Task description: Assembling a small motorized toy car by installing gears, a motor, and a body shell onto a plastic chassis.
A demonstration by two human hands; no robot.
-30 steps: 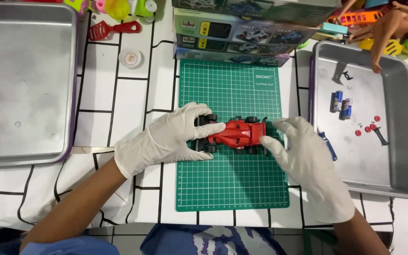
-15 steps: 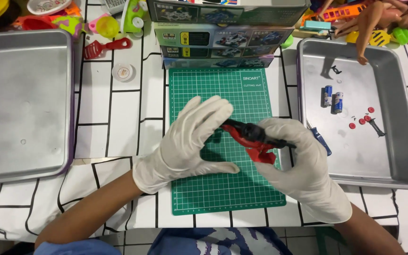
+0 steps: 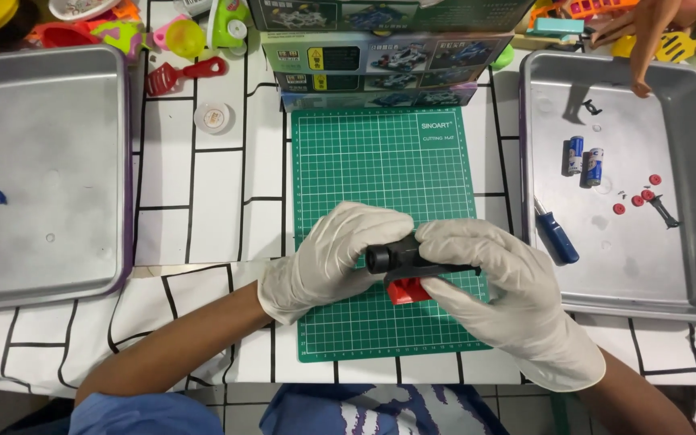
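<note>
A red and black toy race car (image 3: pixel 407 270) is held over the green cutting mat (image 3: pixel 380 169), tipped on its side so a black wheel faces up. My left hand (image 3: pixel 332 258), in a white glove, grips its left end by the wheel. My right hand (image 3: pixel 501 282), also gloved, wraps over the car's right half and hides most of the body. Only a red corner and the black chassis edge show between the two hands.
A metal tray (image 3: pixel 622 302) on the right holds two batteries (image 3: pixel 583 159), small red parts (image 3: pixel 638 196) and a black piece; a blue-handled screwdriver (image 3: pixel 556 234) leans on its left rim. Another metal tray (image 3: pixel 42 169) lies at left. Toy car boxes (image 3: pixel 380 64) and plastic toys (image 3: pixel 187 36) line the far edge.
The car lay flat on the mat between both hands; it has been lifted and rolled onto its side, and both hands have closed tighter around it.
</note>
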